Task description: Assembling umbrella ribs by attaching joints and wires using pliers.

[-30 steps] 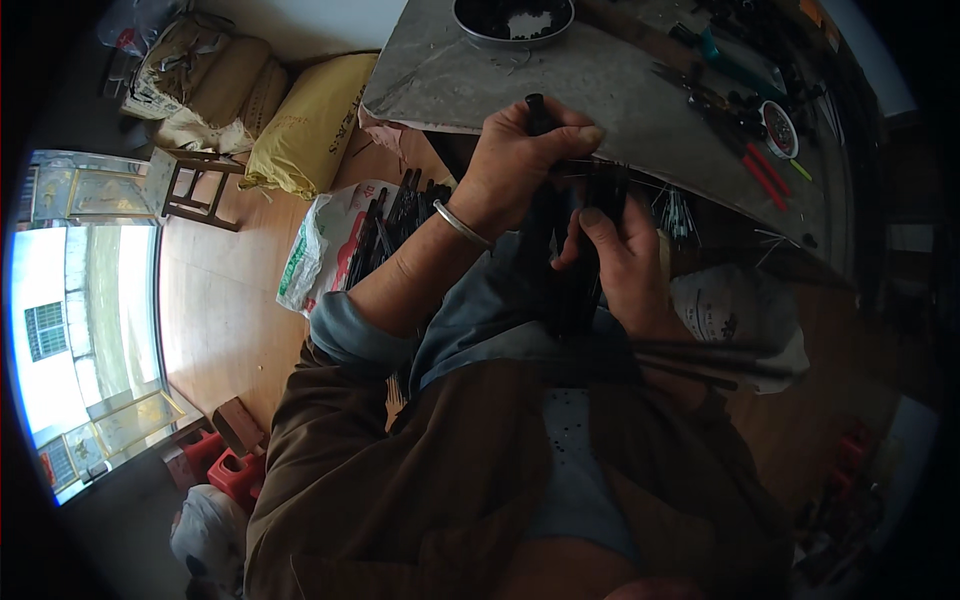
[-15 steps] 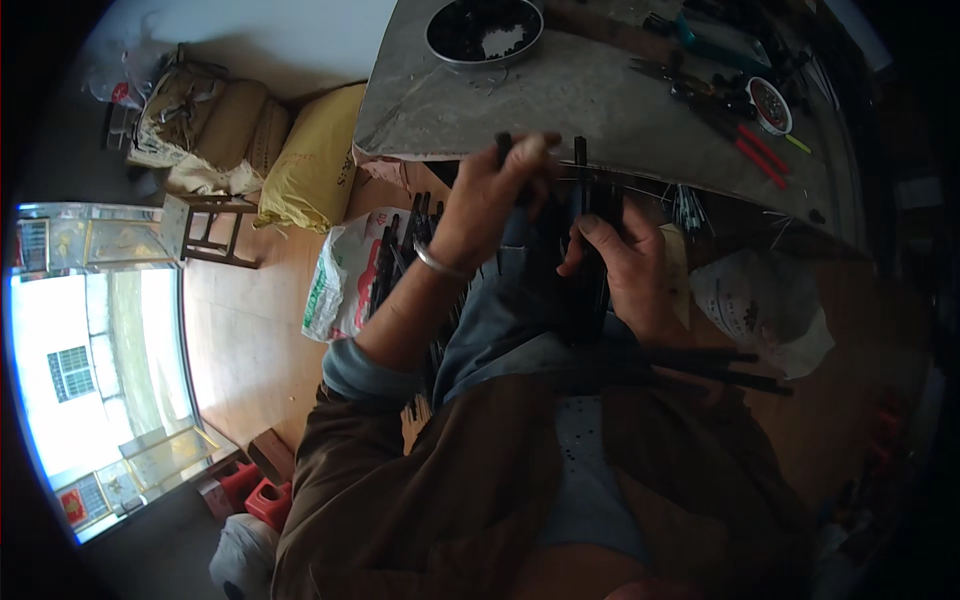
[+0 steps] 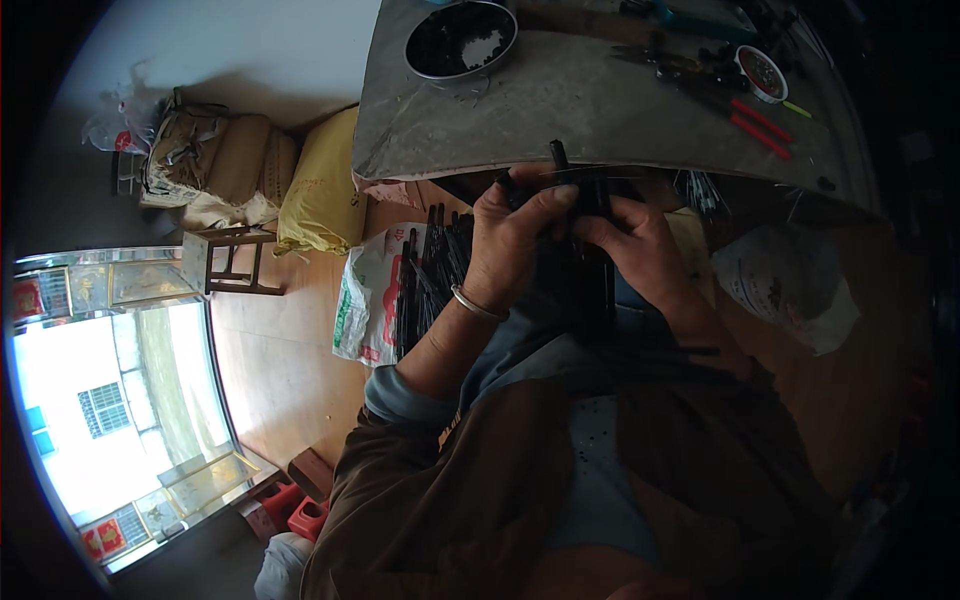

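1. The left hand (image 3: 510,228) is closed, its thumb laid over the bent fingers; a black stub (image 3: 506,185) shows beside the forefinger, held in the curl. What the fingertips press on is hidden in shadow.
2. The right hand (image 3: 642,245) is curled closed around a bunch of black rods (image 3: 606,285), close beside the left thumb. The rods stand roughly upright between the person's lap and the table edge; how many there are cannot be told.
3. One black rod end (image 3: 557,155) rises above the left thumb, overlapping the table edge in this view. The hands' own fingers and deep shade block most of the contact.
4. Just beyond the hands runs the edge of a grey table (image 3: 560,110). On it stand a metal bowl (image 3: 483,50) of small black pieces and, farther right, a small white bowl (image 3: 776,98) near two red sticks (image 3: 760,137) and a yellow-green stick (image 3: 797,109).
5. Below the table edge, right of the hands, hangs a bundle of thin pale strips (image 3: 700,193); a white plastic bag (image 3: 790,285) lies farther right.
6. Left of the left forearm, more black rods (image 3: 435,275) lie against a printed white bag (image 3: 370,295).
7. Farther left are a wooden stool (image 3: 235,262), a yellow sack (image 3: 320,190) and brown sacks (image 3: 235,160).
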A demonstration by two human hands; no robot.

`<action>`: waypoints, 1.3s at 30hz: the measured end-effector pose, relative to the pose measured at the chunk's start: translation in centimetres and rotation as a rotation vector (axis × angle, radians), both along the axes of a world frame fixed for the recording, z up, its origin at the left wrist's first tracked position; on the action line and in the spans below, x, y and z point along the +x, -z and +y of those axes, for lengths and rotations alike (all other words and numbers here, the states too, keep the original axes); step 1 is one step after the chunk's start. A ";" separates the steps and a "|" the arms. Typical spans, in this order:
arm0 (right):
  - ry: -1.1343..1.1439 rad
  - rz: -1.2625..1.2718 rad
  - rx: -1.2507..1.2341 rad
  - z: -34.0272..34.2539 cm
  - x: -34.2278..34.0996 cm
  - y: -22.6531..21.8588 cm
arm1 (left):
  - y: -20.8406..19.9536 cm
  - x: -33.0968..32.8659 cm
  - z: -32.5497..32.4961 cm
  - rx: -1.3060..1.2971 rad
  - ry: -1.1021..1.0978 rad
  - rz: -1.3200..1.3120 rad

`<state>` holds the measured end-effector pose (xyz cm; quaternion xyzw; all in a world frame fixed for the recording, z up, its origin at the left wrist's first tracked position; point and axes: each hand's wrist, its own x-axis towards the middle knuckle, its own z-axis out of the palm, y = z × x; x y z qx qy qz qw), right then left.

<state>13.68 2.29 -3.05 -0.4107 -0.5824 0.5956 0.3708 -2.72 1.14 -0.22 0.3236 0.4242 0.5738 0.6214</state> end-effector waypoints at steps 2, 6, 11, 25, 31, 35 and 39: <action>-0.003 0.045 -0.049 0.2 -0.1 0.5 | 0.0 0.0 -0.2 -0.009 0.011 -0.032; 0.021 0.223 -0.201 -0.1 -0.6 0.0 | -0.1 -0.1 -0.3 -0.030 0.059 -0.133; -0.055 0.176 -0.374 0.3 -0.1 -0.5 | 0.0 -0.1 -0.7 -0.018 0.049 -0.136; -0.130 0.280 -0.488 0.2 0.7 1.5 | 0.8 0.0 -0.8 0.037 0.124 -0.210; -0.059 0.224 -0.306 -1.2 0.4 -1.1 | 0.7 0.0 -1.1 -0.018 0.176 -0.256; -0.031 0.126 -0.287 -1.2 0.8 -1.4 | 0.6 0.4 -1.3 -0.069 0.133 -0.247; -0.006 0.148 -0.312 -1.6 0.5 -1.7 | -0.2 0.8 -1.7 -0.046 0.070 -0.100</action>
